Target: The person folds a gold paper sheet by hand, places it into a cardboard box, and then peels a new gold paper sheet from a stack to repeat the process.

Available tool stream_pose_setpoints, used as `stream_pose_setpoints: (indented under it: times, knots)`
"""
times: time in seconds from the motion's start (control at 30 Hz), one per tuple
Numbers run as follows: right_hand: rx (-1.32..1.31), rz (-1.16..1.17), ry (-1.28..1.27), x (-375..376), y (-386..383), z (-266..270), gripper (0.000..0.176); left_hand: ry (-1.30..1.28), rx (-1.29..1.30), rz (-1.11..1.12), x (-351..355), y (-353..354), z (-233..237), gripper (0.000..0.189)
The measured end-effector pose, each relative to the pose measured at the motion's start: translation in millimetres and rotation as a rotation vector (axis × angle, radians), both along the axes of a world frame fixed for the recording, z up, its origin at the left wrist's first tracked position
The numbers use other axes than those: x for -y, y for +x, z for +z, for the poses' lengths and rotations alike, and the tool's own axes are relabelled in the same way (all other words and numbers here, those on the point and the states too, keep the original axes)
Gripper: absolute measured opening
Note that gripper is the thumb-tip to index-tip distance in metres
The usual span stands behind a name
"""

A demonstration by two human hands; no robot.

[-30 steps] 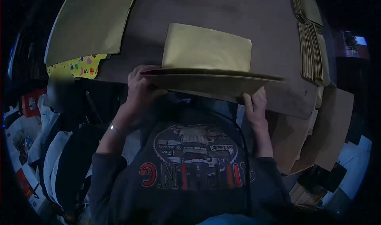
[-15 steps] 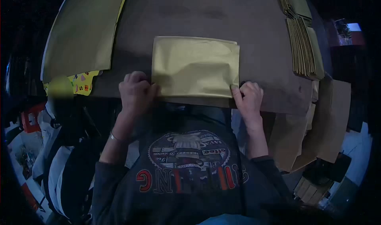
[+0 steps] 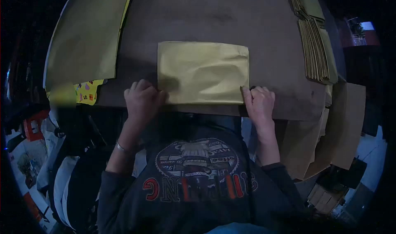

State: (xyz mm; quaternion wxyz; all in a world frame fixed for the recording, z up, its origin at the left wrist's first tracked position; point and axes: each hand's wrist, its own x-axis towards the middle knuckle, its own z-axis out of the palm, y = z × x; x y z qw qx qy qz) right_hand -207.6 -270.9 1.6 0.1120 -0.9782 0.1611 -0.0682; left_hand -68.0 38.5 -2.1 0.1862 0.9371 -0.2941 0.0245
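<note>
A yellow-brown paper piece point(image 3: 204, 73), rectangular and slightly creased, lies on the brown table point(image 3: 181, 11) near its front edge. At its lower left corner is my left hand point(image 3: 142, 100), fingers curled and closed on the paper. My right hand point(image 3: 260, 104) pinches the lower right corner, with the thumb on top. The fingertips under the paper are hidden.
Large brown sheets point(image 3: 86, 36) lie at the left, above a yellow printed sheet point(image 3: 88, 91). A stack of folded brown paper point(image 3: 315, 50) is at the right. An open cardboard box point(image 3: 342, 126) stands beside the table's right front corner.
The whole view has shifted slightly, with the table lower in it. Creases on the paper have changed shape. Both hands stay at its lower corners.
</note>
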Motion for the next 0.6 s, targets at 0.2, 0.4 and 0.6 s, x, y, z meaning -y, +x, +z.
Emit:
stream_pose_setpoints:
  times: [0.2, 0.4, 0.6]
  knots:
    - [0.045, 0.020, -0.002, -1, -2, -1, 0.036, -0.117, 0.163, -0.163, 38, 30, 0, 0.025]
    - [-0.022, 0.009, 0.000, 2, -3, -4, 0.037, -0.026, 0.138, -0.433, 81, 41, 4, 0.049]
    - [0.015, 0.014, -0.022, 1, 9, 16, 0.026, 0.007, 0.119, -0.411, 81, 45, -18, 0.055]
